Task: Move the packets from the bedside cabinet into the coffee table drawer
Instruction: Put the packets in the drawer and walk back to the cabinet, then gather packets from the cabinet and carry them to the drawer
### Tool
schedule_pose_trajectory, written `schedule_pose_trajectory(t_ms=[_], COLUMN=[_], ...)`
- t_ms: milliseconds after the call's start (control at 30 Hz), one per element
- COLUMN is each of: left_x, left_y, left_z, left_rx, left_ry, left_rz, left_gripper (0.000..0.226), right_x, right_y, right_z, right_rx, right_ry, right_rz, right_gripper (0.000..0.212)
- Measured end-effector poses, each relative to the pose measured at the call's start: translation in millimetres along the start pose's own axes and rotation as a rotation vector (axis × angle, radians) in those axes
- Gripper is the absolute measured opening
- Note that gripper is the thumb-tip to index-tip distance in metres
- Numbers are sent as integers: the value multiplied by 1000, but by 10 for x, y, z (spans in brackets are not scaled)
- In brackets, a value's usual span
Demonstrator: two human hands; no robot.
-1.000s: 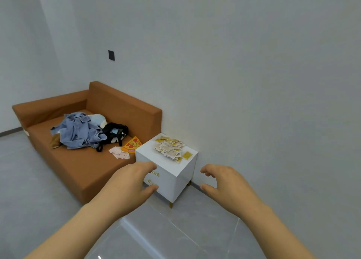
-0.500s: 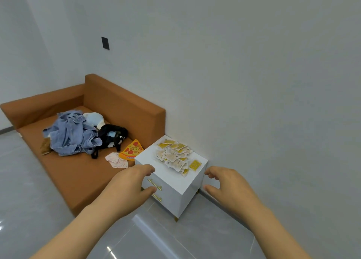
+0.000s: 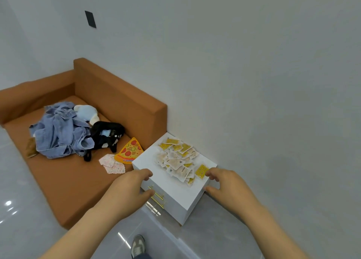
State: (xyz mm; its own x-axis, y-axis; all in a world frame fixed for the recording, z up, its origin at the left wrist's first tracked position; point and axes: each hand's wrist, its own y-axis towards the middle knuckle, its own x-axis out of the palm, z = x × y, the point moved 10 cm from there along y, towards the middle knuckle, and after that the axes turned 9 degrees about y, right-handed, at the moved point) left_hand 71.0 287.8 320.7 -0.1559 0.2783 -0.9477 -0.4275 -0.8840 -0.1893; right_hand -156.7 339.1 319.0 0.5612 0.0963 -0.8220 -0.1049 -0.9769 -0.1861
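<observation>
A heap of small yellow and beige packets lies on top of a white bedside cabinet with gold drawer handles, set against the wall beside a sofa. One yellow packet lies apart at the heap's right. My left hand hovers in front of the cabinet's near left edge, fingers curled and apart, holding nothing. My right hand is at the cabinet's right corner, fingers spread close to the lone yellow packet, empty. The coffee table is out of view.
An orange-brown sofa stands left of the cabinet, carrying a blue denim garment, a black bag, a pizza-slice toy and pink cloths. White wall behind and right. Grey glossy floor; my shoe below.
I have come closer to the cabinet, which now looks larger and lower in view. Both hands have reached forward to its front edge and right corner.
</observation>
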Motion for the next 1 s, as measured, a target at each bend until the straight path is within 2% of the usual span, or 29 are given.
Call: schedule_pose_trajectory(t_ms=[500, 767, 1000], left_x=[84, 310, 660], left_y=[2047, 2938, 3700], left_z=[-964, -1066, -1148], left_rx=[115, 138, 76], left_ry=[11, 32, 69], left_rz=[-192, -251, -325], left_gripper=[44, 44, 46], right_x=[466, 553, 764], right_y=[1711, 2397, 3096], right_z=[-1, 472, 1074], right_rx=[274, 404, 491], right_ry=[33, 85, 169], right_rz=[-66, -61, -66], right_gripper=[38, 38, 41])
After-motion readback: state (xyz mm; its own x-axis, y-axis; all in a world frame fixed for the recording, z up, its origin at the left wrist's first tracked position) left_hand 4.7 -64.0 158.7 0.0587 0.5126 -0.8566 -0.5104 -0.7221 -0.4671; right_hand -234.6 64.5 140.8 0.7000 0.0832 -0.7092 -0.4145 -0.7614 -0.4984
